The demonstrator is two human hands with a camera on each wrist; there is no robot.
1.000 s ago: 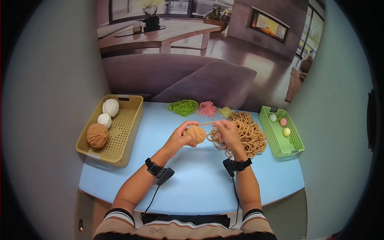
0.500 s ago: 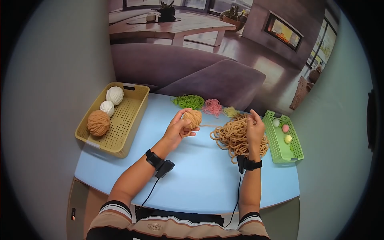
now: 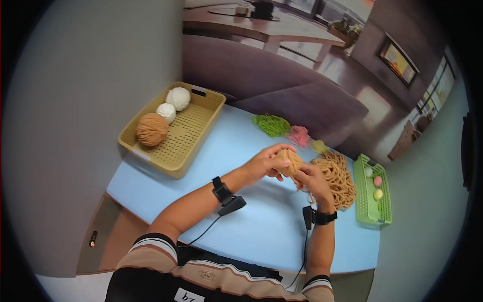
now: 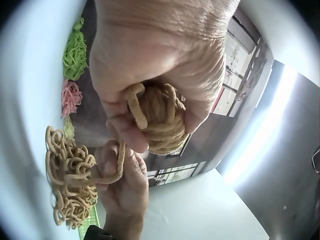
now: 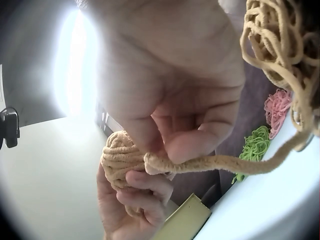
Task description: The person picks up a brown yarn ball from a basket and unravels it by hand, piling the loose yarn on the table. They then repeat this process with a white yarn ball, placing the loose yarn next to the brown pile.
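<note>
My left hand (image 3: 265,163) grips a tan ball of yarn (image 3: 289,162) above the table, fingers and thumb curled round it. Close beside the ball, my right hand (image 3: 314,182) pinches the thick tan strand (image 5: 220,163) between thumb and fingertips, as the right wrist view shows. From there the strand runs to a loose heap of the same yarn (image 3: 338,178) on the table, just beyond the right hand. In the left wrist view the strand bends up from the right hand (image 4: 126,185) toward the ball (image 4: 162,120), whose upper part is hidden by the left palm.
A tan basket (image 3: 201,136) at the left holds a brown yarn ball (image 3: 152,129) and two white ones. At the right stands a green basket (image 3: 371,209) with small balls. Green yarn (image 3: 271,125), pink yarn (image 3: 298,136) and pale yellow yarn (image 3: 318,146) lie along the back edge.
The right hand swung out to the right over the heap, then came back to the ball in the left hand. The head view has shifted and tilted, so the scene appears rotated.
</note>
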